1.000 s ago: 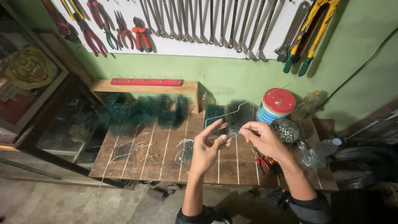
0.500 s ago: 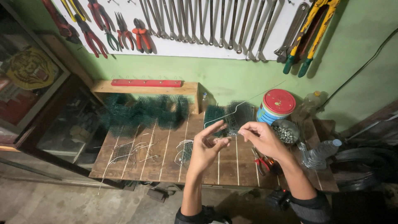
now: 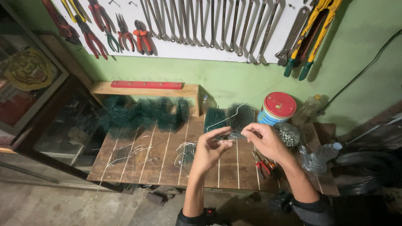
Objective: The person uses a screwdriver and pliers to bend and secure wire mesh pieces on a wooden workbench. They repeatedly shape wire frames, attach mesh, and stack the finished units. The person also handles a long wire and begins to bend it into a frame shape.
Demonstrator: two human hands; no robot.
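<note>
Hands drawn closer, left hand (image 3: 212,147), right hand (image 3: 262,138) pinching wire (image 3: 224,118)

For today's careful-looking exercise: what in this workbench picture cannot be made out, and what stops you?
- Head view: how the thin wire is gripped, hidden by the left hand and right hand.
- Red-handled pliers: partly covered by the right forearm.
- Bowl contents: too small and blurred to tell.
- Hanging wrenches and yellow cutters: tops cut off by the upper edge.
- Glass cabinet contents: dim, reflective.
</note>
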